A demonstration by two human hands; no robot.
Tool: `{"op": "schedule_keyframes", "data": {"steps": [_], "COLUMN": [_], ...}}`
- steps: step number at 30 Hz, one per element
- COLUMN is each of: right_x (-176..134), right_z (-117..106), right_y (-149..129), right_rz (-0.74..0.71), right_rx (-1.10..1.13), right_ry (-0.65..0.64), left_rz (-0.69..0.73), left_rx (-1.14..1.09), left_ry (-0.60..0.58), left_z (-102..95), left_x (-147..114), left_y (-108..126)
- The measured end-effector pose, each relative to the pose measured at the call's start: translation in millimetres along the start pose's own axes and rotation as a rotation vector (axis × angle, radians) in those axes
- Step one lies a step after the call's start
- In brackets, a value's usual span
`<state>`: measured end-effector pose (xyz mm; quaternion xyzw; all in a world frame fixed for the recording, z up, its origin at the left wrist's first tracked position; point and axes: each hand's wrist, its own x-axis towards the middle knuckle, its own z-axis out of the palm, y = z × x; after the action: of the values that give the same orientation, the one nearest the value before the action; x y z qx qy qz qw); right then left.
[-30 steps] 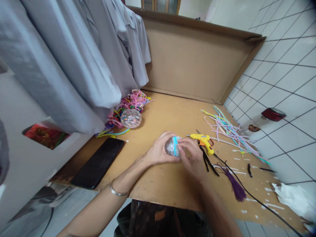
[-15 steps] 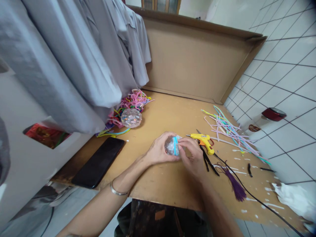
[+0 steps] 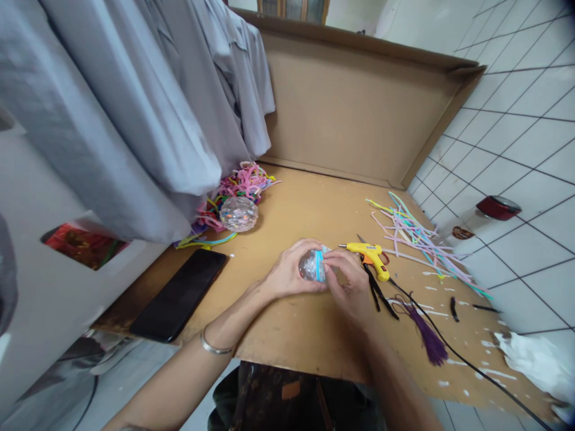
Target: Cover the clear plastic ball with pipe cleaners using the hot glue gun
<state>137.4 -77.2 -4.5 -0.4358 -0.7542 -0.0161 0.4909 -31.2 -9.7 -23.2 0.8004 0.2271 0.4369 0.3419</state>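
My left hand (image 3: pixel 291 268) curls around a small clear ball (image 3: pixel 308 265), thumb below and fingers above. A light blue pipe cleaner (image 3: pixel 319 265) lies across the ball's right side. My right hand (image 3: pixel 348 275) is closed, its fingertips pinching at the blue strip against the ball; the exact grip is partly hidden. Just right of that hand lies a yellow glue gun (image 3: pixel 369 256) with its black cable, and black strips (image 3: pixel 380 293) stick out from under it. Another clear faceted ball (image 3: pixel 239 214) rests further back on the left.
Behind that ball is a heap of pink and mixed pipe cleaners (image 3: pixel 249 182). A black phone (image 3: pixel 179 296) lies at left. Pastel pipe cleaners (image 3: pixel 411 233), a purple thread bundle (image 3: pixel 426 338), a red-lidded jar (image 3: pixel 480 218) and white tissue (image 3: pixel 534 362) are at right. Grey cloth (image 3: pixel 193 90) hangs at left.
The ball has turned very slightly in my left hand. Both hands stay in nearly the same place, and the things on the table have not moved.
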Motion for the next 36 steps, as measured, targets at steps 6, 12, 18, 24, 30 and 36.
{"op": "schedule_keyframes", "data": {"steps": [6,12,18,24,30,36], "right_x": [0.5,3.0,4.8,3.6,2.9,-1.9], "right_z": [1.0,-0.1,-1.7,-1.0,0.9,1.4], "right_y": [-0.1,-3.9,-7.0,-5.6,-5.2,0.5], "right_rz": [0.019,0.020,0.023,0.019,0.011,0.141], "right_rx": [0.037,0.042,0.047,0.028,0.051,0.128], "right_ry": [0.004,0.017,0.020,0.017,0.020,0.026], "left_rz": [0.033,0.048,0.092,0.073,0.066,-0.193], "left_rx": [-0.005,-0.018,0.026,0.093,0.076,-0.117], "left_ry": [-0.009,-0.051,-0.067,-0.067,-0.001,0.010], "left_z": [0.5,0.2,1.1,3.2,6.8,5.7], "left_x": [-0.3,-2.1,-3.5,-4.6,-3.0,-0.9], "left_y": [-8.6,-17.9,-21.5,-17.4,-12.1,0.2]}}
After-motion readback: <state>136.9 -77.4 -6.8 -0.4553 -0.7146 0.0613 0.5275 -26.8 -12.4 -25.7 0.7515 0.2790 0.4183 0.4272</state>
